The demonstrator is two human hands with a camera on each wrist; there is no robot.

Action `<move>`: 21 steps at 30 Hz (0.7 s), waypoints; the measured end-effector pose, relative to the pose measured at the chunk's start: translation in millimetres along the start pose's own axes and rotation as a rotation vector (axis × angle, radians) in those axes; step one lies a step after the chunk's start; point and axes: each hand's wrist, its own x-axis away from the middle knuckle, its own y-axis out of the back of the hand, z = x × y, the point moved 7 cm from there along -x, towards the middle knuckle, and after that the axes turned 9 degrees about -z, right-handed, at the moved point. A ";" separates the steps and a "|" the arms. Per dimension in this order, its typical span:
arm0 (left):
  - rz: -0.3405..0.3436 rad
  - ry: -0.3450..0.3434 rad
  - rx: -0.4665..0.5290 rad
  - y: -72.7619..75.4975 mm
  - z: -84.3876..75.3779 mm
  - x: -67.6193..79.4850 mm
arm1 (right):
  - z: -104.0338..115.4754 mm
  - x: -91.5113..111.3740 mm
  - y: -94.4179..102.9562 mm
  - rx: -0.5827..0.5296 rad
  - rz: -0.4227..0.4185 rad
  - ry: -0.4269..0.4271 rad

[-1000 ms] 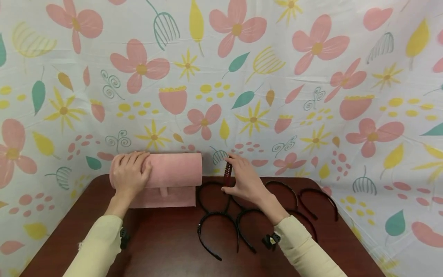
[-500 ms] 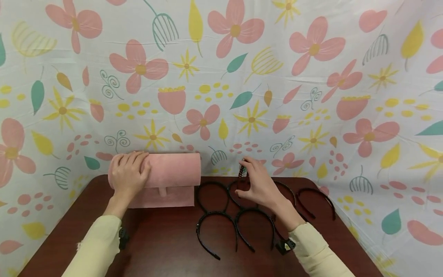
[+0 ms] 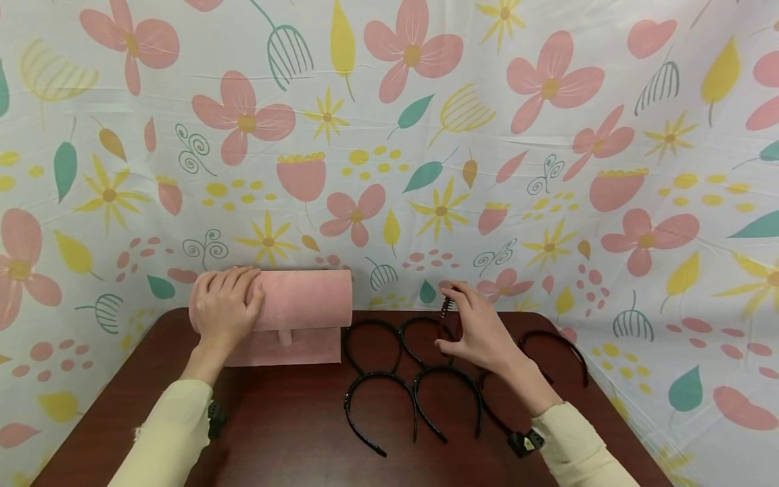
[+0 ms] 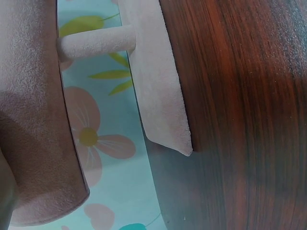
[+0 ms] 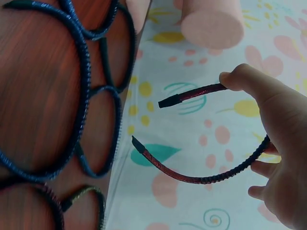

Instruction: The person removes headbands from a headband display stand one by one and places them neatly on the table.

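Observation:
A pink plush roll on a short post and flat base stands at the back left of the table. My left hand rests over the roll's left end, fingers curving across its top. My right hand holds a dark headband with reddish, ribbed sides, thumb on one arm and fingers on the other. Its two black tips point toward the roll in the right wrist view. In the head view it hangs above the back row of headbands, well to the right of the roll.
Black headbands lie on the brown table: a front-left one, a front-middle one, a far-right one and others behind. My right forearm covers part of some. A flowered cloth hangs directly behind the table.
My right hand has moved right with the headband, away from the roll, uncovering the back-middle headband. My left hand has stayed on the roll.

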 end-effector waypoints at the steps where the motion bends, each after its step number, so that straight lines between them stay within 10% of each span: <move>1: 0.000 0.001 0.001 0.0 -0.1 -0.1 | -1.7 1.9 1.5 0.005 0.000 -0.001; 21: 0.000 -0.007 -0.010 -1.6 0.8 0.0 | -41.6 40.4 25.1 0.139 0.037 -0.046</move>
